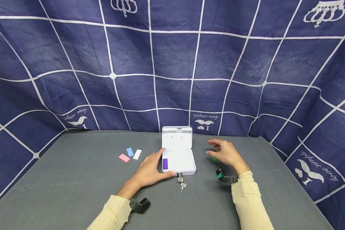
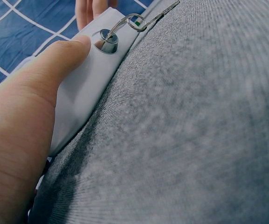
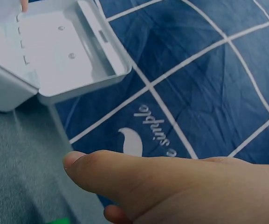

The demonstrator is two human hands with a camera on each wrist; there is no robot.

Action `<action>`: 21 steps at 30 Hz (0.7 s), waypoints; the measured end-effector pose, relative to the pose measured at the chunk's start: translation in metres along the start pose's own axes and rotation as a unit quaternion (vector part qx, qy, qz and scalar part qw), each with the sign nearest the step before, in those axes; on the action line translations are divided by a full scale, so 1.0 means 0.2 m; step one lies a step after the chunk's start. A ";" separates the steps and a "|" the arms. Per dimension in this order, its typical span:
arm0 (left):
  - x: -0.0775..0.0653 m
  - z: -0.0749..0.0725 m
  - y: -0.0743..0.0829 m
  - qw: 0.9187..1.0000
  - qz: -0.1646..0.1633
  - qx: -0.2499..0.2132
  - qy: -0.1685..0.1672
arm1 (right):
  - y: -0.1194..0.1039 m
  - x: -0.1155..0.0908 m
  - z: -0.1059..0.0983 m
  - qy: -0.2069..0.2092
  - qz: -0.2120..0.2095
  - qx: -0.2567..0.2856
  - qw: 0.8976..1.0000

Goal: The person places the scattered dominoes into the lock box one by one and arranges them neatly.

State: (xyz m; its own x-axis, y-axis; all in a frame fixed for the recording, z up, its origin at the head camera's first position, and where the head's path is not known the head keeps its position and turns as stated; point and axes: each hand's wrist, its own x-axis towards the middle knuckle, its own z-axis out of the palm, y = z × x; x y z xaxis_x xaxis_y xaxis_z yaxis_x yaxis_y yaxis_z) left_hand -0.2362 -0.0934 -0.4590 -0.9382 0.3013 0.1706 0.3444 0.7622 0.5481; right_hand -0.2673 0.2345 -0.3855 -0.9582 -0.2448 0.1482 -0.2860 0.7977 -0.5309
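A white metal cash box stands on the table with its lid raised. Inside, at the left, lies a purple block. My left hand holds the box by its left side, thumb on the front wall beside the lock and fingers along the left edge. Keys hang from that lock on a ring. To the right of the box, my right hand hovers with thumb and fingers apart. A green block shows under it, partly hidden, with a bit of orange behind the fingers.
Left of the box lie a pink block, a blue block and a white block. The table has a grey cloth top. A blue curtain with white lines hangs behind it.
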 end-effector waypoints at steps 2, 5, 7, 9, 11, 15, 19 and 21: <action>0.00 0.00 0.00 1.000 -0.001 0.001 0.000 | 0.02 0.00 0.00 -0.001 0.006 0.003 1.000; 0.00 0.00 0.00 1.000 -0.002 0.003 -0.001 | 0.04 -0.01 0.00 -0.003 0.010 0.003 1.000; 0.00 0.00 0.00 1.000 -0.003 0.005 -0.002 | 0.05 -0.01 0.01 -0.004 0.017 0.005 1.000; 0.00 0.00 0.00 1.000 -0.004 0.005 -0.001 | 0.06 -0.01 0.01 -0.006 0.021 0.004 1.000; 0.00 0.00 0.00 1.000 -0.004 0.005 -0.001 | 0.07 -0.02 0.02 -0.011 0.021 0.002 1.000; 0.00 0.00 -0.01 1.000 -0.002 0.002 0.000 | 0.08 -0.02 0.02 -0.019 0.027 0.001 0.999; 0.00 0.00 -0.01 1.000 -0.001 0.001 -0.001 | 0.08 -0.03 0.02 -0.029 0.032 -0.004 0.999; 0.00 0.00 0.00 1.000 -0.002 0.002 -0.002 | 0.08 -0.03 0.02 -0.035 0.032 -0.008 0.999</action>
State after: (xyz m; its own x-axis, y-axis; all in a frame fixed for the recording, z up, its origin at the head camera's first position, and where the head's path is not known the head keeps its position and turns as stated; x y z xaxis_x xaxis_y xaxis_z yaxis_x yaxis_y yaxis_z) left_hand -0.2365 -0.0941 -0.4596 -0.9391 0.3008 0.1660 0.3416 0.7652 0.5457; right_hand -0.2668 0.2475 -0.3982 -0.9715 -0.2305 0.0549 -0.2245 0.8212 -0.5245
